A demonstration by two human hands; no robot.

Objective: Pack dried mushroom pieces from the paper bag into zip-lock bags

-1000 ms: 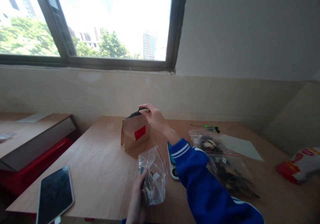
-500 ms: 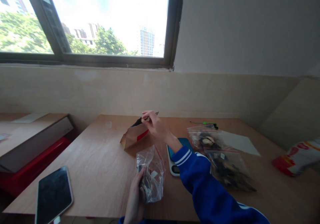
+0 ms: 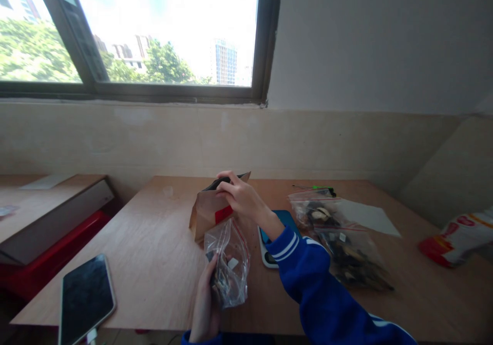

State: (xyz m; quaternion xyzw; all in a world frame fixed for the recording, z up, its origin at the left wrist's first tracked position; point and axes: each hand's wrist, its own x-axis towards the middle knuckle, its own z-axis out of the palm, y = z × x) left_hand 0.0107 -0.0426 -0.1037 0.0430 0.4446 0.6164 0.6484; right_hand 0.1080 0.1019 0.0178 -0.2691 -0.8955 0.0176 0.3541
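The brown paper bag (image 3: 204, 209) is stood on the far half of the surface (image 3: 154, 268), its dark mouth parted and turned upward, with a red label on its near face. The right hand (image 3: 246, 198) is placed at that mouth, fingers bent and close together by the rim; whether the rim or some small piece is pinched between them cannot be told. The clear zip bag (image 3: 233, 288), with dark pieces inside, is held on the near side by the left hand (image 3: 206, 299), its fingers clamped on the bag's left side. In view the top of the clear zip bag overlaps the paper bag, though contact cannot be confirmed. The thin paper is best handled lightly, as the bag could be tipped or creased by a sideways pull. The clear zip bag is best gripped low and upright, so that its film is not folded over and nothing is spilled. To the right, the blue-topped device (image 3: 269, 260) lies under the right forearm, and this should be lifted enough to avoid a knock.
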